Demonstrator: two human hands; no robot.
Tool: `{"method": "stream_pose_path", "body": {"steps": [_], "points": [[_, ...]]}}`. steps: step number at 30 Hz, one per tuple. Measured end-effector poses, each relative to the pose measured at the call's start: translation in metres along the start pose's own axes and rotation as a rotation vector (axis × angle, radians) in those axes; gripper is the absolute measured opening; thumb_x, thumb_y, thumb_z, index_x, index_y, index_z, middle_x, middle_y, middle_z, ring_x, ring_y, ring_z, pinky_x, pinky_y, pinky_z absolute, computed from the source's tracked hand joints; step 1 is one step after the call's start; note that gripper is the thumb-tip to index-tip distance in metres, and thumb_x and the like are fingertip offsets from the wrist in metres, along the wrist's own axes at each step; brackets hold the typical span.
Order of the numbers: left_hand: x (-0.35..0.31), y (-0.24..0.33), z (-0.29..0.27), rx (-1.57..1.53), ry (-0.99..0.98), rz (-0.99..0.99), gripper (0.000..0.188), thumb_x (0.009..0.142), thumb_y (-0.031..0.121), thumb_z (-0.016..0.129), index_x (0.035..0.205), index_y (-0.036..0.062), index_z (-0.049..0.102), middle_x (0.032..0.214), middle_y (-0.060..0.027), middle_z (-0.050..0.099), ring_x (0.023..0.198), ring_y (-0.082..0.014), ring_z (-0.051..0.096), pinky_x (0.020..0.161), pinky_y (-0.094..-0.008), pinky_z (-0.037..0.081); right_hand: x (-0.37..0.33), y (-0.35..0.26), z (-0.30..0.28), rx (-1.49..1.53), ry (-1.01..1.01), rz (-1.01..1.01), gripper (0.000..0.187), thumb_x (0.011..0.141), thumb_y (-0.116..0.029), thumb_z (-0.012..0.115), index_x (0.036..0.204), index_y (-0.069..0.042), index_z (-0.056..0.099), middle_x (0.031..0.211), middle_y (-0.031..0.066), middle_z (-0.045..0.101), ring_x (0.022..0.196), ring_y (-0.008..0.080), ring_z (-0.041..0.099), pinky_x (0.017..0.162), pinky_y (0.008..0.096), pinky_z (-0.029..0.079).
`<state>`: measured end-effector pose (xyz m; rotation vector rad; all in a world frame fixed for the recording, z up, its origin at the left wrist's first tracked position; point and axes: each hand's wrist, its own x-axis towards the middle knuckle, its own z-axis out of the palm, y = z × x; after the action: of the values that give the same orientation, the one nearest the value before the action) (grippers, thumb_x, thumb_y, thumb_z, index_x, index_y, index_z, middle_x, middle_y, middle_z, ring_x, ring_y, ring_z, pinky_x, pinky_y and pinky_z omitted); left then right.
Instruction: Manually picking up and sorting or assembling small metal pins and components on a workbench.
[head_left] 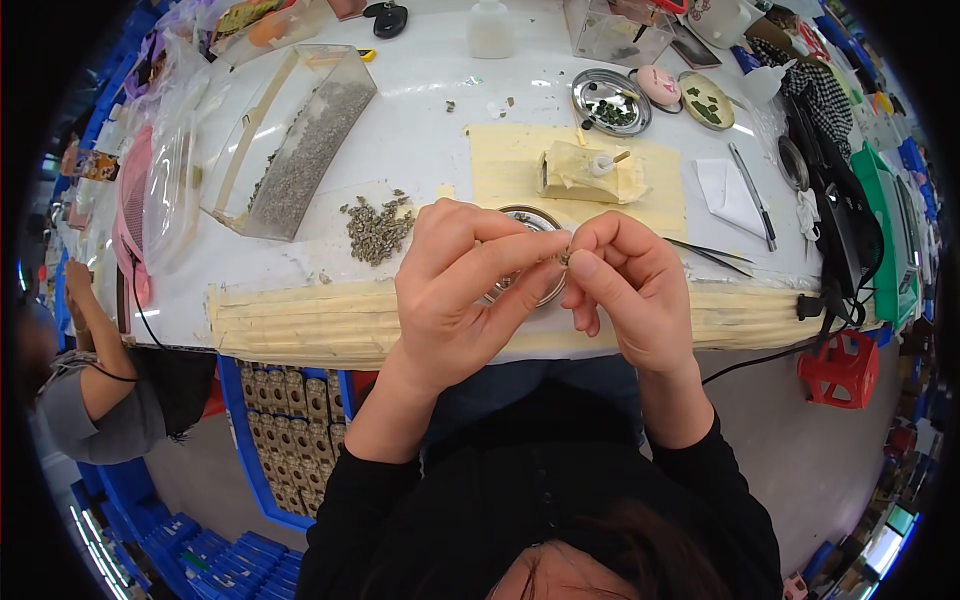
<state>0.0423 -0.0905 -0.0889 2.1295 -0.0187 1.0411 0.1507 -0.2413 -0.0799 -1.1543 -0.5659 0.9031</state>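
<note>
My left hand and my right hand meet fingertip to fingertip above the table's front edge. Pinched between them is a small greyish metal part, too tiny to make out in detail. Both hands are closed, thumbs against forefingers. Below them a round metal dish shows its rim; my hands hide much of it. Left of my left hand lies a heap of small grey-green metal parts. Beyond the dish stands a block wrapped in cream tape, with a white piece on top.
A tilted clear bin holds many small parts at left. Tweezers, a folded white paper and a pen-like tool lie at right. Farther back are round dishes with dark green pieces. A person sits at left.
</note>
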Motion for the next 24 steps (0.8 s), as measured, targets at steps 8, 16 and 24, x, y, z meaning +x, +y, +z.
{"method": "stream_pose_path", "body": {"steps": [8,16,24], "points": [[-0.002,-0.004,0.004,0.121,0.087,0.003,0.024,0.072,0.004,0.080,0.094,0.0106,0.076,0.083,0.0011,0.066,0.075,-0.0161,0.058,0.073,-0.0313,0.038,0.000,0.015,0.012,-0.617,0.238,-0.558,0.012,0.088,-0.002,0.071,0.099,0.000,0.069,0.081,0.0065,0.069,0.063,0.0106,0.064,0.054,0.0230,0.050],[-0.003,-0.005,0.005,0.117,0.126,-0.039,0.023,0.071,0.002,0.079,0.093,0.0099,0.076,0.081,0.0007,0.066,0.074,-0.0157,0.058,0.073,-0.0308,0.039,0.007,0.022,0.011,-0.979,0.297,-0.973,0.031,0.077,0.002,0.076,0.108,-0.004,0.075,0.082,0.0092,0.068,0.064,0.0203,0.065,0.055,0.0289,0.052],[-0.005,-0.005,-0.002,-0.004,0.060,-0.029,0.024,0.074,-0.004,0.078,0.097,0.0029,0.076,0.085,-0.0051,0.067,0.079,-0.0165,0.058,0.070,-0.0282,0.043,-0.004,0.014,0.012,0.034,0.056,-0.164,0.021,0.097,-0.008,0.064,0.115,0.002,0.067,0.088,0.0072,0.070,0.076,0.0110,0.067,0.067,0.0242,0.055]]}}
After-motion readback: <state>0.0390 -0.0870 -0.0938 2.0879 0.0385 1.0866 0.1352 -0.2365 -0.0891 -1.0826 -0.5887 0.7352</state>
